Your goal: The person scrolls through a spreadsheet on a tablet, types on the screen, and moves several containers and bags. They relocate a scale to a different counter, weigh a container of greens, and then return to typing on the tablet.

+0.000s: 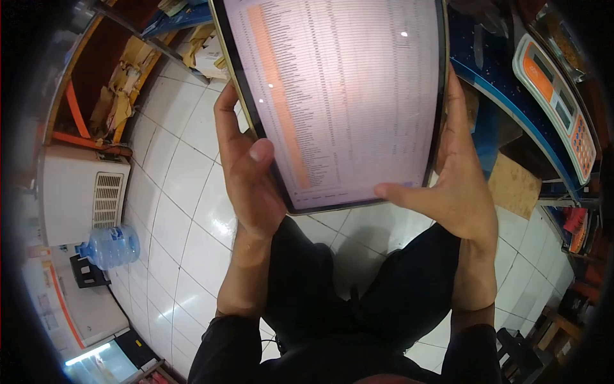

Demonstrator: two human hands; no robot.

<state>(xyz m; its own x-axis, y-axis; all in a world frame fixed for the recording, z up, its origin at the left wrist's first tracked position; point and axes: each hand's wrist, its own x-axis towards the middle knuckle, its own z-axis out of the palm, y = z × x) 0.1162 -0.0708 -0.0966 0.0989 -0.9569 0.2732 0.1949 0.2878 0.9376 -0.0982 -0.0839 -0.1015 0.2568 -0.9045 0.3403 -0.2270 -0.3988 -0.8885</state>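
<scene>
A tablet (358, 109) with a lit screen showing a long spreadsheet is held up in front of me, its top cut off by the frame edge. My left hand (246, 166) grips its lower left side, with the thumb on the front edge and the fingers behind. On the lower right, my right hand (457, 179) holds the other side, its thumb lying at the bottom of the screen. The fingers behind the tablet are mostly hidden.
A scale with an orange keypad (559, 105) stands on a blue table (489, 86) at right. Cardboard (515, 185) is below it. At left are a white appliance (73, 195), a large water bottle (115, 248) and wooden shelving. My legs are over the tiled floor (195, 211).
</scene>
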